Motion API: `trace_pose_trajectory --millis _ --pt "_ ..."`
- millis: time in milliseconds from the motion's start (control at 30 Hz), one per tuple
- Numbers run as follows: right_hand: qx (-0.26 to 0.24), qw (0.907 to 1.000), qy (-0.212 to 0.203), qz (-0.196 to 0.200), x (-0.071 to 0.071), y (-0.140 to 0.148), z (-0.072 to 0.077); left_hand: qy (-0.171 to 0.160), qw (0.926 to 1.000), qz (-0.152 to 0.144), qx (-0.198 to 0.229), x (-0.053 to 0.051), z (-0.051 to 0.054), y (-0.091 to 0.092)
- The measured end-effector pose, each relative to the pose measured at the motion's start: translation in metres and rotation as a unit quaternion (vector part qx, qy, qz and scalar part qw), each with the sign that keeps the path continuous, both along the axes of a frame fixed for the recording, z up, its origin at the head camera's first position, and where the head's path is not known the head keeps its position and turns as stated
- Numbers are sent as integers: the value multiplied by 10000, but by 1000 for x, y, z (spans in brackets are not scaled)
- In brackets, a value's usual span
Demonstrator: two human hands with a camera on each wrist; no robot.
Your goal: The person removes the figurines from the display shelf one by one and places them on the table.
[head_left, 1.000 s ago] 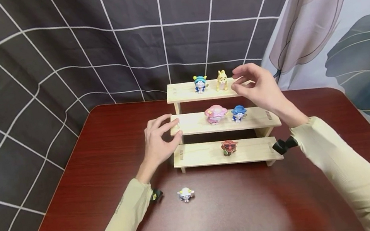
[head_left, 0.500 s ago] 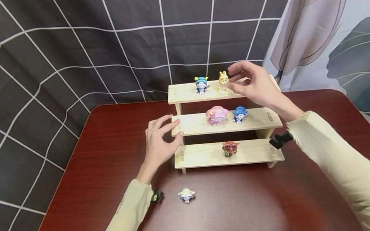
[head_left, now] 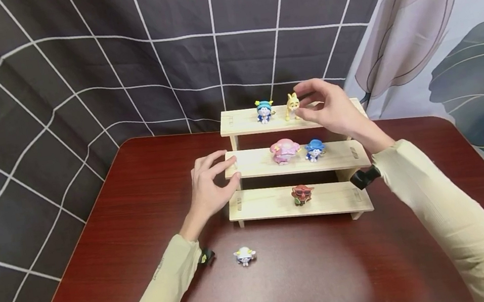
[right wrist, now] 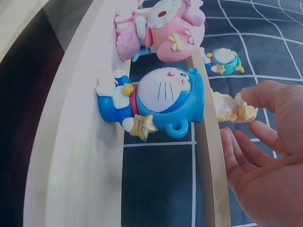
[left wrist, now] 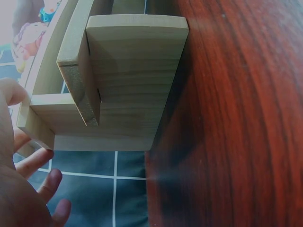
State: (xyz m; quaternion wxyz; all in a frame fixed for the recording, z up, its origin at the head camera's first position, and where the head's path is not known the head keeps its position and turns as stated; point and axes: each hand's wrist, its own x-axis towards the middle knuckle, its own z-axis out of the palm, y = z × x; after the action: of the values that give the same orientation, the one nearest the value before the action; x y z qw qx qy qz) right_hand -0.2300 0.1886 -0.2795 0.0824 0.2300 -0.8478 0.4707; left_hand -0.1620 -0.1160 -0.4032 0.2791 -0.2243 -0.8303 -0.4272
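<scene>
A three-tier wooden display shelf (head_left: 248,164) stands on the table. My left hand (head_left: 206,183) grips the left end of its middle tier between thumb and fingers; the left wrist view shows the fingertips (left wrist: 41,155) at that board's end. On the top tier, my right hand (head_left: 330,107) pinches a yellow eared figurine (head_left: 293,107) from its right side. The right wrist view has the thumb (right wrist: 260,96) against this figurine, which is partly covered. Left of it stands a blue figurine with a teal hat (head_left: 264,112).
The middle tier bears a pink figurine (head_left: 285,151) and a blue cat figurine (head_left: 315,150). A red-brown figurine with sunglasses (head_left: 303,194) stands on the bottom tier. On the table (head_left: 139,205) in front is a white figurine (head_left: 244,256). A dark checked curtain (head_left: 175,63) hangs behind.
My right hand has moved left to the yellow figurine, and its thumb and fingers have closed on it. My left hand has stayed at the shelf's end.
</scene>
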Motion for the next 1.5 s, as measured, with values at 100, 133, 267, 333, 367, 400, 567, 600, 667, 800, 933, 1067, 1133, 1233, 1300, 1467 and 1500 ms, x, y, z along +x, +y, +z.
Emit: trace_pose_trajectory --millis 100,133,267,333,367,400,567,600,667,800,933,1067,1133,1233,1300,1467,1500 --pt "74 10000 -20 41 -2 0 1 11 10000 -1 6 0 0 0" --pt "99 9999 -29 59 -3 0 1 14 10000 -2 8 0 0 0" --pt "157 9998 -12 124 -5 -1 2 38 10000 -2 27 0 0 1" --pt "170 9997 23 144 -6 -1 2 58 10000 7 33 0 1 1" --pt "171 9997 34 151 -6 -1 2 62 10000 14 30 0 1 1" --pt "170 9997 44 157 -6 -1 2 58 10000 15 21 0 1 1" --pt "219 9997 42 128 -8 -1 2 53 10000 31 5 -1 2 1" --pt "237 9996 35 117 -8 -1 2 58 10000 25 11 -1 1 1" --pt "273 9996 11 99 -8 -1 2 61 10000 20 30 -1 1 1" --pt "316 9994 -32 116 -7 -2 3 65 10000 28 47 -1 -1 1" --pt "333 9994 -26 129 -7 -2 4 34 10000 41 29 0 0 1" --pt "306 9995 -31 109 -5 -2 4 13 10000 21 29 0 0 1" --pt "294 9995 -9 97 -5 -2 4 21 10000 20 25 0 0 1" --pt "280 9996 1 73 -4 -2 4 40 10000 21 26 0 0 1" --pt "281 9996 -35 56 -2 -2 5 56 10000 19 21 0 0 1" --pt "332 9994 -124 8 3 -1 7 28 10000 8 -6 0 0 0" --pt "343 9993 -128 2 3 -1 7 14 10000 14 -9 0 0 0"
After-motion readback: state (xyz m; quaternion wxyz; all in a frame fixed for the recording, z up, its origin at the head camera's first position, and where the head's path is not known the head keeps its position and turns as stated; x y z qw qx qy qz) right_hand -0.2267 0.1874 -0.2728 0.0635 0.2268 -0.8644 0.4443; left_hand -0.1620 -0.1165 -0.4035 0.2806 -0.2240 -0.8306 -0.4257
